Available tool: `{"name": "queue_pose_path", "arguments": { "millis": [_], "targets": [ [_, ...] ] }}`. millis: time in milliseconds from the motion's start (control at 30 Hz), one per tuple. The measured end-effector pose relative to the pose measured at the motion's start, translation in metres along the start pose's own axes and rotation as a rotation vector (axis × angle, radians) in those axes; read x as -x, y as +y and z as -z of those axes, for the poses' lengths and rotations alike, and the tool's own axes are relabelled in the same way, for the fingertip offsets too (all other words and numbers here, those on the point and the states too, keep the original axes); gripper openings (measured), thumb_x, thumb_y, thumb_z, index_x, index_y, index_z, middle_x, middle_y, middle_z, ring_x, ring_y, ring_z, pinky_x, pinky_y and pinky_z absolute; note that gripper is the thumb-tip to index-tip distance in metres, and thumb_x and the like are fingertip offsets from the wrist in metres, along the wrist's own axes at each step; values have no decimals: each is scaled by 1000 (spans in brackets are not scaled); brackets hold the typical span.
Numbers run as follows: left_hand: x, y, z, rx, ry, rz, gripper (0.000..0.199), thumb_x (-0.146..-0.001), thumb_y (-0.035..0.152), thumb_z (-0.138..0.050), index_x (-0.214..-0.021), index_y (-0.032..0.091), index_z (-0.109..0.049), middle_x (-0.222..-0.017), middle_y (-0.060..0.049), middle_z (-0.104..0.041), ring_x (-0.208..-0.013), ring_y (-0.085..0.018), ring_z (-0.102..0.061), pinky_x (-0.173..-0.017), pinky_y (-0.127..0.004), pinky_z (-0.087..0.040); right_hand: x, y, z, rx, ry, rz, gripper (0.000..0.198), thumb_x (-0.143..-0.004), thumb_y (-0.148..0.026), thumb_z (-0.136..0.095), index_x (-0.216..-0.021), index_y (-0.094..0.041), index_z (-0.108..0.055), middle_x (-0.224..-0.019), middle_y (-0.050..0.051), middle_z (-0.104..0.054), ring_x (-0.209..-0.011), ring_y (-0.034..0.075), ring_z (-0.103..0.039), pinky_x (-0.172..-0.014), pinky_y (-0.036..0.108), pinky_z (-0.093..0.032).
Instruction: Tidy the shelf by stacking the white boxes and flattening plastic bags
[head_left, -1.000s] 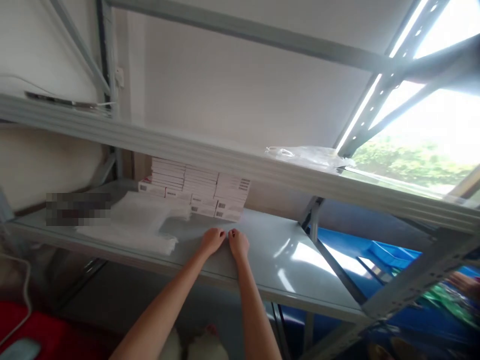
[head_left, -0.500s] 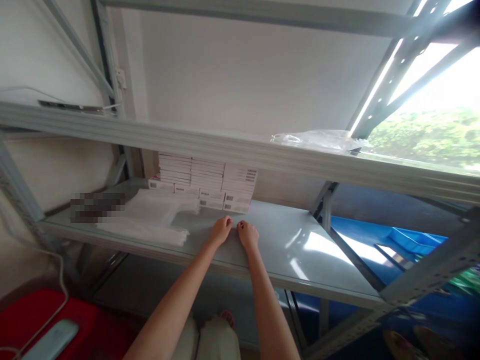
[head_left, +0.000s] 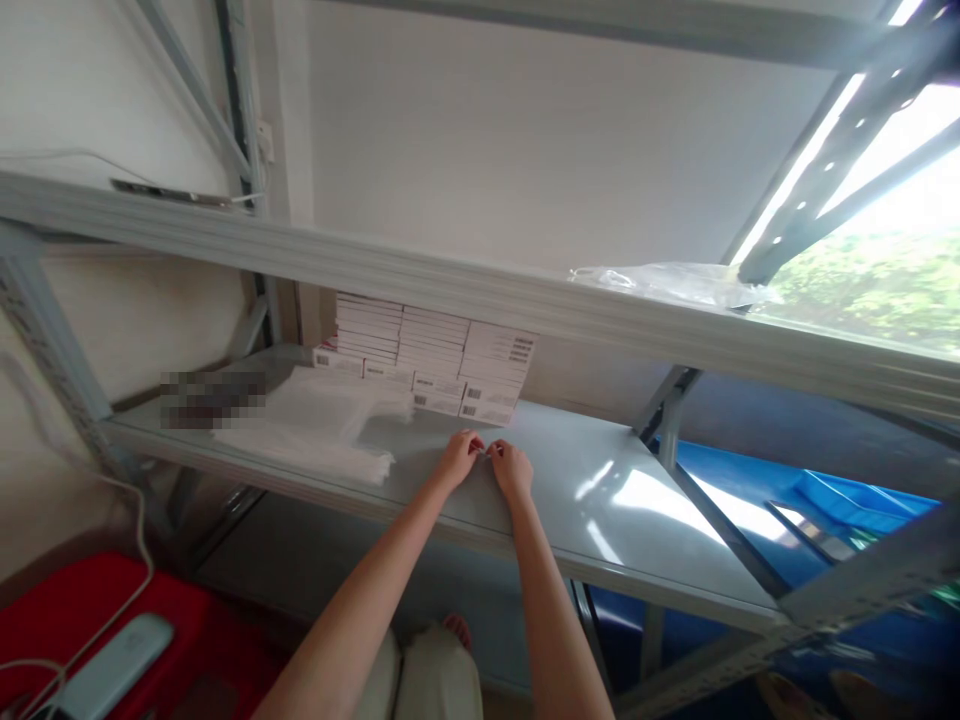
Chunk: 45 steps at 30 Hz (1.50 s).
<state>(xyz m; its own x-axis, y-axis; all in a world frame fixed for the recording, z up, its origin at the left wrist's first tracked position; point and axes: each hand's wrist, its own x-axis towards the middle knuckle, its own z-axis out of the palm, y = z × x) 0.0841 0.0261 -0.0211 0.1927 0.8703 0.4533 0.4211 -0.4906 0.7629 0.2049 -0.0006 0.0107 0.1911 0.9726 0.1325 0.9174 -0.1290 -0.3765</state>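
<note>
A grey metal shelf point(head_left: 645, 500) carries stacked white boxes point(head_left: 439, 365) at the back and a pile of clear plastic bags point(head_left: 315, 430) to the left. Near its front edge the left hand point(head_left: 459, 458) and right hand point(head_left: 513, 468) meet, fingertips pinching a tiny item point(head_left: 484, 455) between them, too small to identify, just before the boxes.

Between your two hands there is a tiny, pale, glinting object point(head_left: 485, 455), too small to make out what it is. It sits just above the smooth grey metal shelf board point(head_left: 600, 500), near the board's front edge, right in front of the stacked white flat cartons point(head_left: 435, 365).
</note>
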Motion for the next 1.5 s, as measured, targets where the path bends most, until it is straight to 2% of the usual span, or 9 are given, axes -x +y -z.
{"name": "queue_pose_path", "arguments": {
  "millis": [233, 333, 467, 600, 767, 1000, 1267, 1367, 1500],
  "targets": [
    [5, 14, 2, -15, 36, -2, 21, -70, -5, -51, -72, 14, -59, -78, -1, -57, -74, -12, -55, -73, -25, -47, -3, 4, -1, 0, -25, -20, 35, -91, -35, -35, -100, -26, -68, -99, 6, -70, -93, 22, -64, -71, 28, -42],
    [16, 29, 20, -25, 56, -83, 22, -71, -4, -49, -74, 15, -60, -85, -2, -58, -81, -13, -57, -74, -24, -47, -7, 6, -2, -13, -38, -15, 36, -90, -37, -35, -100, -26, -68, -99, 6, -70, -94, 23, -64, -70, 28, -42],
    [30, 61, 90, -189, 153, -225, 19, -79, 2, -46, -78, 17, -59, -92, -4, -61, -92, -14, -58, -85, -26, -44, -11, 8, -4, -62, -77, -18, 36, -89, -38, -36, -97, -28, -69, -101, 5, -70, -96, 24, -63, -69, 29, -41],
    [32, 68, 185, -732, 272, 64, 28, -85, 32, -54, -108, 16, -54, -98, -9, -63, -96, -22, -58, -83, -32, -44, -10, 6, -3, -88, -72, -14, 35, -89, -37, -36, -97, -29, -68, -102, 3, -69, -95, 24, -63, -70, 29, -42],
    [29, 34, 254, -1068, -228, 485, 43, -75, 52, -62, -87, 11, -65, -95, -18, -67, -94, -33, -61, -79, -38, -44, -6, 6, -1, -103, -69, -23, 35, -89, -36, -36, -96, -28, -69, -99, 5, -69, -94, 23, -63, -71, 29, -42],
    [28, 23, 271, -1018, -383, 536, 15, -76, 29, -60, -79, 17, -68, -79, -6, -70, -79, -21, -64, -63, -24, -41, -1, 7, -1, -110, -38, -6, 35, -90, -34, -36, -99, -26, -69, -97, 7, -69, -92, 23, -63, -70, 29, -41],
    [-3, 84, 302, -1010, -316, 378, 18, -80, 28, -51, -82, 17, -66, -85, -4, -68, -79, -17, -61, -65, -23, -39, 9, 3, 3, -195, 121, 80, 32, -90, -31, -37, -93, -22, -68, -85, 6, -68, -77, 19, -62, -63, 25, -38],
    [-15, 121, 291, -939, -300, 190, 18, -82, 29, -50, -82, 18, -65, -89, -4, -67, -83, -17, -60, -69, -24, -38, 30, -6, 14, -287, 369, 279, 30, -92, -30, -36, -97, -20, -64, -90, 6, -67, -78, 17, -60, -67, 26, -41],
    [-22, 167, 248, -704, -420, -72, 18, -83, 31, -52, -80, 18, -64, -82, -3, -66, -80, -16, -58, -70, -24, -39, 68, -22, 43, -308, 624, 667, 33, -91, -30, -42, -120, -18, -52, -116, 11, -58, -108, 22, -51, -90, 35, -42]
  ]
}}
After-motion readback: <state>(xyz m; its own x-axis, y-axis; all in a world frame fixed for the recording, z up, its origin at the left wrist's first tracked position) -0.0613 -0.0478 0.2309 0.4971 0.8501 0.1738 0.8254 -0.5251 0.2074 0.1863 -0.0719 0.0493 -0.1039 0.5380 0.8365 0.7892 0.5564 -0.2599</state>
